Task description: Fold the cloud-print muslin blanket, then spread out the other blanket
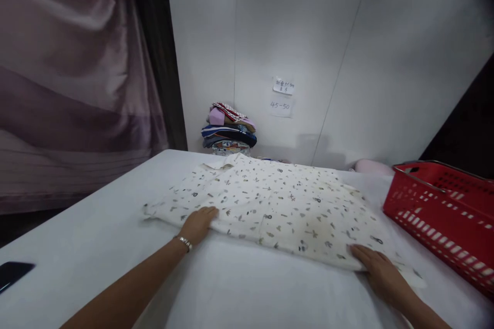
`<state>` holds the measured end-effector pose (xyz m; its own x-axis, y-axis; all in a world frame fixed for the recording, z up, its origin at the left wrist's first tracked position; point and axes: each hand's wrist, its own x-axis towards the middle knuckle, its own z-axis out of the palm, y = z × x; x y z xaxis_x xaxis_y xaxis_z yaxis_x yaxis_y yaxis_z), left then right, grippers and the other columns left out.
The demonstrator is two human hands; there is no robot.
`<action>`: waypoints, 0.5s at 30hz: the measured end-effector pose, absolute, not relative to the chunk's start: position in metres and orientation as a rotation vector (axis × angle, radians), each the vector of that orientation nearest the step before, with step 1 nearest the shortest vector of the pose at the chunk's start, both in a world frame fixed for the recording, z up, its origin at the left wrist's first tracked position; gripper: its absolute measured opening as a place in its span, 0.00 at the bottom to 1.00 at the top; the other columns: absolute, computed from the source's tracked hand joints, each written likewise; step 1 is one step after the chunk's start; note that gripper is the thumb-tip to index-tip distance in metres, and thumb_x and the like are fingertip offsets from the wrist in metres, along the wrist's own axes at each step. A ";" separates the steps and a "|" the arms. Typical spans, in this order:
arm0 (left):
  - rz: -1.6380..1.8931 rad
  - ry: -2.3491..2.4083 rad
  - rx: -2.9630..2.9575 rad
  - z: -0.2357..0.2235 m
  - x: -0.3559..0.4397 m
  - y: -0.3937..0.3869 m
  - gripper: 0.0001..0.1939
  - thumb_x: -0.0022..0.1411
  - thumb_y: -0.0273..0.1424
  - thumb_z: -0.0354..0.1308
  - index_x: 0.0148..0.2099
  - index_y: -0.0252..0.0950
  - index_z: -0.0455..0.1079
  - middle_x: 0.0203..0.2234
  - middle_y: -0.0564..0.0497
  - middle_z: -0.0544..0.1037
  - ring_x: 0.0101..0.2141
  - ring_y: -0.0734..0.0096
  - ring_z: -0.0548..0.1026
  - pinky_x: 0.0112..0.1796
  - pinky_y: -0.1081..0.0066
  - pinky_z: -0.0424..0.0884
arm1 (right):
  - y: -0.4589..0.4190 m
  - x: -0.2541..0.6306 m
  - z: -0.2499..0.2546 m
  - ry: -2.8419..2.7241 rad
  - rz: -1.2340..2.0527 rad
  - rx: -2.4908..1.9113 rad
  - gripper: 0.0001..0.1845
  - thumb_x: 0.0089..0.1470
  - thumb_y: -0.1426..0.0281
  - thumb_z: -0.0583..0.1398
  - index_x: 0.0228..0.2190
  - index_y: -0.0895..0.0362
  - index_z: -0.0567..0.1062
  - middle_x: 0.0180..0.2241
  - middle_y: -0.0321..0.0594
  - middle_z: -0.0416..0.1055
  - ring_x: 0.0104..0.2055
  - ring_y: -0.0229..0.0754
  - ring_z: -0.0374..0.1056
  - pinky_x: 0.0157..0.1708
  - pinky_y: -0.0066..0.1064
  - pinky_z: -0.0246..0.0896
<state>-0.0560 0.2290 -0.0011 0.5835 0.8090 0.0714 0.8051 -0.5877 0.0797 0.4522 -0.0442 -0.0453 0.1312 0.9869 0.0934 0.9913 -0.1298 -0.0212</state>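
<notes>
A white cloth (pixel 266 205) printed with small grey and olive motifs lies spread over the white table, its near edge running between my two hands. My left hand (pixel 198 223), with a silver bracelet at the wrist, rests on the near edge left of the middle, fingers stretched over the fabric. Farther right, my right hand (pixel 376 267) lies on the same edge near its right corner, fingers extended on top of the print. Both thumbs are hidden. At the far left the cloth has a raised fold, and its left corner is slightly crumpled.
A red plastic basket (pixel 440 216) with a metal handle stands at the table's right. Folded clothes (pixel 229 131) are stacked behind the far edge. A dark phone-like object (pixel 14 273) lies at the left. Paper notes (pixel 281 105) hang on the wall; a curtain (pixel 73 82) is left.
</notes>
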 end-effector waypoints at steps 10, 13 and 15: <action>0.146 1.456 2.812 0.047 -0.096 0.172 0.21 0.56 0.19 0.43 0.45 0.41 0.70 0.44 0.49 0.75 0.45 0.64 0.71 0.44 0.63 0.66 | -0.104 0.467 -0.016 -1.838 0.073 -2.145 0.29 0.52 0.60 0.41 0.44 0.51 0.75 0.48 0.37 0.69 0.52 0.51 0.63 0.52 0.45 0.57; 0.206 1.399 2.835 0.037 -0.126 0.130 0.21 0.57 0.21 0.43 0.45 0.44 0.71 0.44 0.51 0.75 0.46 0.64 0.71 0.46 0.62 0.66 | -0.147 0.466 -0.024 -1.856 0.180 -2.123 0.27 0.51 0.57 0.44 0.44 0.46 0.74 0.49 0.33 0.68 0.53 0.51 0.61 0.53 0.45 0.57; 0.206 1.395 2.848 0.023 -0.147 0.101 0.21 0.57 0.22 0.44 0.47 0.45 0.70 0.46 0.52 0.74 0.48 0.62 0.70 0.48 0.60 0.66 | -0.173 0.463 -0.031 -1.858 0.242 -2.110 0.23 0.49 0.57 0.47 0.44 0.40 0.73 0.49 0.29 0.67 0.53 0.52 0.61 0.53 0.45 0.58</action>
<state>-0.1471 0.1014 0.0234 0.6064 0.7841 0.1319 0.7888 -0.6142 0.0241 0.4629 -0.1731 -0.0308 0.1409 0.9866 0.0819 0.9328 -0.1046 -0.3449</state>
